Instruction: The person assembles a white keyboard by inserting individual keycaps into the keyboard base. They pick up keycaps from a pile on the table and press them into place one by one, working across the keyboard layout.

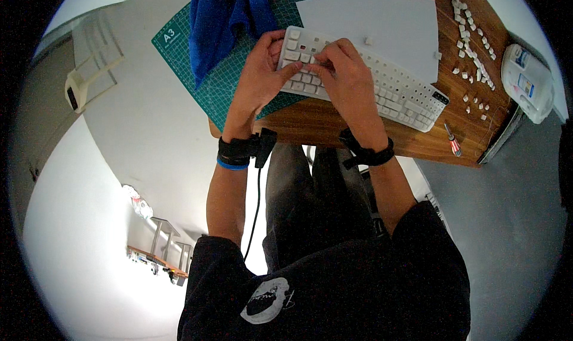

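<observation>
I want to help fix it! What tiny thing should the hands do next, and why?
Probably press the keycap under the right hand fingertips down into its slot. Both hands sit on the left end of the keyboard; the left hand steadies it. Most of the keyboard shows bare sockets, and many loose keycaps wait on the table, so keys seem to be going on.

A white rounded package lay at three o'clock off the wooden table's right edge — its top bearing a small label in blue and yellow — while the green cutting mat at eleven o'clock carried a white corner marking.
</observation>
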The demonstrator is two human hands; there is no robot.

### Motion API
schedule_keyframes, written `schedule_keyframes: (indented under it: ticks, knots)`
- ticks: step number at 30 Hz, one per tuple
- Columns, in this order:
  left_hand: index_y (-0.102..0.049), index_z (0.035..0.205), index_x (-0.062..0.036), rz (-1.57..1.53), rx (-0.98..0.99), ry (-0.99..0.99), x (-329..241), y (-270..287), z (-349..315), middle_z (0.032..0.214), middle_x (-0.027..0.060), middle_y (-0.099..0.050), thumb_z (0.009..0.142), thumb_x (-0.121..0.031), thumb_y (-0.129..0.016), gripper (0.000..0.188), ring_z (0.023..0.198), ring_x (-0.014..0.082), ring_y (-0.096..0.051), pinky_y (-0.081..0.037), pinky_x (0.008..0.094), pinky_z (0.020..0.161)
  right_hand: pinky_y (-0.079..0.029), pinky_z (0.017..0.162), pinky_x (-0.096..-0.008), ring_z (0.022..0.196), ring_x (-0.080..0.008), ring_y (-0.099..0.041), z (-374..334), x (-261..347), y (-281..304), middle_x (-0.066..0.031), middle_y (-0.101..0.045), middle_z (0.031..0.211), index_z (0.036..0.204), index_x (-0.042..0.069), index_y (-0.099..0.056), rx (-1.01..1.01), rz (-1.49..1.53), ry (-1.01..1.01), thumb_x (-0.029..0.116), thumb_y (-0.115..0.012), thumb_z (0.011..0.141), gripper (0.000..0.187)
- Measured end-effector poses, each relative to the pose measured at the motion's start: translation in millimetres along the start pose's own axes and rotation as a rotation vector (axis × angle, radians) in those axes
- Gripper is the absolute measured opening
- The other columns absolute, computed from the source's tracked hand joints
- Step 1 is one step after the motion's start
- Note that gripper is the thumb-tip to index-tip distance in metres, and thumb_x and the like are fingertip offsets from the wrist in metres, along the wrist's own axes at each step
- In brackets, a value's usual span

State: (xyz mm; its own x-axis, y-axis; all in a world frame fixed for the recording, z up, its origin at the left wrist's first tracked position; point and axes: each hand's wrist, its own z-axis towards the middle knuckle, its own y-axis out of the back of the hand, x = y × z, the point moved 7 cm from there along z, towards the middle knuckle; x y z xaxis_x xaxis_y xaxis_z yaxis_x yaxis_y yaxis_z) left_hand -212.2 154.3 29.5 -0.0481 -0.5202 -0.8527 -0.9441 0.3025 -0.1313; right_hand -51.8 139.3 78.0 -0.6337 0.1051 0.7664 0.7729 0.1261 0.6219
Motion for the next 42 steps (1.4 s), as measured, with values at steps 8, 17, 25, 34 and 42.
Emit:
schedule_keyframes:
  ticks: [8, 17, 25, 34, 42]
  knots:
    - [-0.042, 0.140, 0.0034, -0.041, 0.006, 0.000, 4.8, 2.7, 0.1, 0.132, 0.0169, -0.065, 0.089, 0.004, -0.073, 0.060, 0.118, 0.0230, -0.065, -0.057, 0.0353, 0.098, -0.056, 0.078, -0.0379, 0.087, -0.0279, -0.068, -5.9, -3.4, 6.9, -0.0133, -0.063, 0.104, 0.112, 0.006, -0.071, 0.056, 0.079, -0.017, 0.011, -0.073, 0.091, 0.022]
    - [-0.043, 0.139, 0.0035, -0.068, 0.002, 0.003, 0.8, 3.1, -0.7, 0.132, 0.0170, -0.065, 0.088, 0.005, -0.073, 0.059, 0.119, 0.0229, -0.065, -0.056, 0.0340, 0.099, -0.058, 0.079, -0.0366, 0.088, -0.0264, -0.070, -5.5, 0.6, 16.6, -0.0132, -0.065, 0.103, 0.117, 0.006, -0.071, -0.044, 0.141, -0.015, 0.008, -0.071, 0.092, 0.025]
    - [-0.044, 0.138, 0.0033, -0.080, 0.007, 0.000, 3.8, 5.1, 0.0, 0.130, 0.0167, -0.067, 0.088, 0.005, -0.074, 0.058, 0.117, 0.0225, -0.066, -0.057, 0.0334, 0.097, -0.058, 0.078, -0.0382, 0.088, -0.0295, -0.070, -6.6, 1.0, 6.4, -0.0138, -0.064, 0.103, 0.112, 0.004, -0.068, 0.015, 0.093, 0.004, 0.009, -0.072, 0.091, 0.021]
    - [-0.042, 0.138, 0.0039, -0.106, 0.024, -0.002, 6.4, 4.8, 2.7, 0.128, 0.0176, -0.067, 0.088, 0.005, -0.073, 0.059, 0.117, 0.0224, -0.066, -0.057, 0.0344, 0.097, -0.057, 0.079, -0.0398, 0.090, -0.0316, -0.069, -10.9, 9.6, 5.5, -0.0140, -0.062, 0.104, 0.106, 0.003, -0.069, -0.029, 0.080, -0.008, 0.009, -0.073, 0.089, 0.019]
    - [-0.042, 0.138, 0.0040, -0.083, 0.026, -0.003, 5.4, 4.9, 1.8, 0.129, 0.0178, -0.067, 0.088, 0.005, -0.073, 0.059, 0.117, 0.0225, -0.066, -0.057, 0.0343, 0.097, -0.055, 0.078, -0.0436, 0.088, -0.0358, -0.065, -9.0, 16.8, 3.6, -0.0149, -0.062, 0.099, 0.101, 0.003, -0.070, -0.033, -0.065, -0.004, 0.010, -0.072, 0.088, 0.015]
